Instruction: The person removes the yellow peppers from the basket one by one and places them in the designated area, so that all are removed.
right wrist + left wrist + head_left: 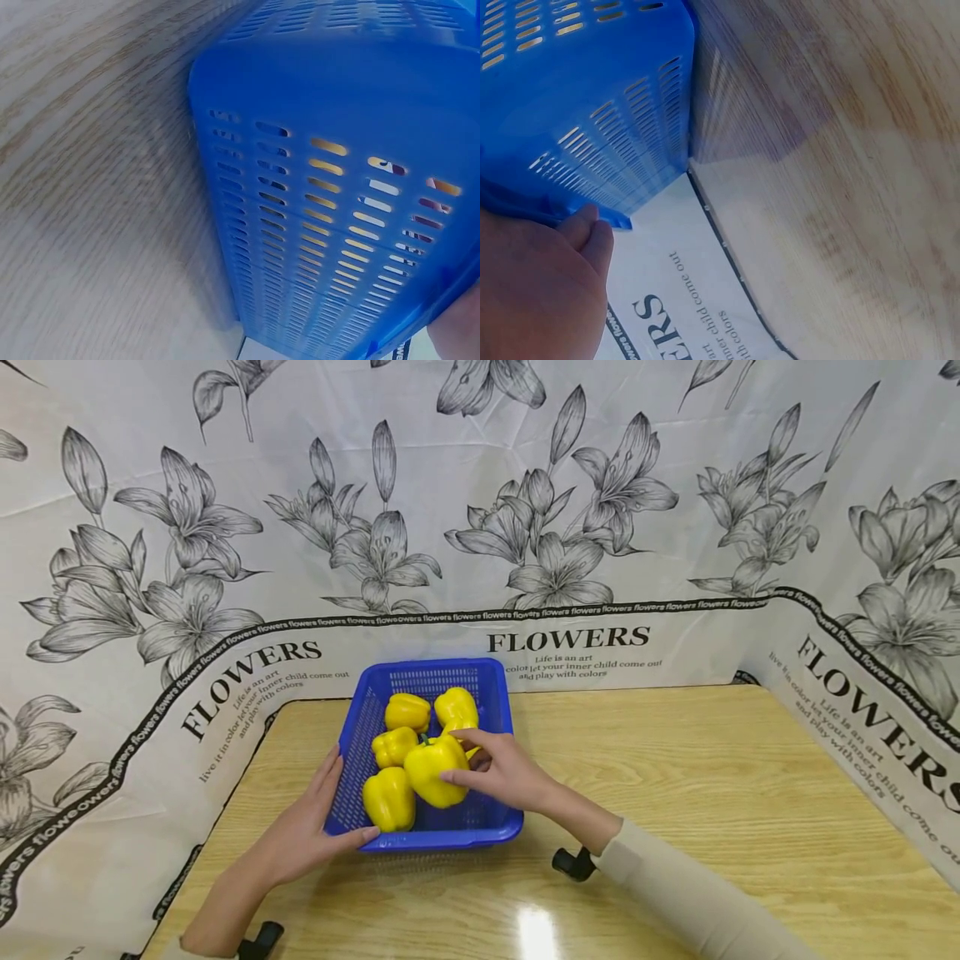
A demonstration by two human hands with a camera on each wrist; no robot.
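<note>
- Nearest to the camera is the right sleeve [690, 885], which is beige. One black piece [573, 864] is beside the right wrist, and a second one [261, 939] is beside the left wrist.
- The left hand [296, 831] is at the near left corner of the blue basket [480, 837]. Its thumb lies on the near rim, its fingers lie rather straight along the left side, and the gap between thumb and fingers is wide.
- The right hand [513, 770] reaches over the right side of the basket. Thumb and forefinger pinch the held pepper [435, 772], which is yellow, with its stem showing at the top.
- The held pepper is seen within the rim of the basket; if it touches the bottom, I cannot tell.
- Four other yellow peppers are inside: the near left one [388, 799], the middle left one [394, 747], the far left one [407, 713] and the far right one [456, 703]. More yellow shows by the right fingers, too hidden to count.
- The basket stands on the wooden table [675, 760]; its walls have many slots.
- Behind the table hangs a white cloth [337, 410] with grey flowers and the printed word "FLOWERS".
</note>
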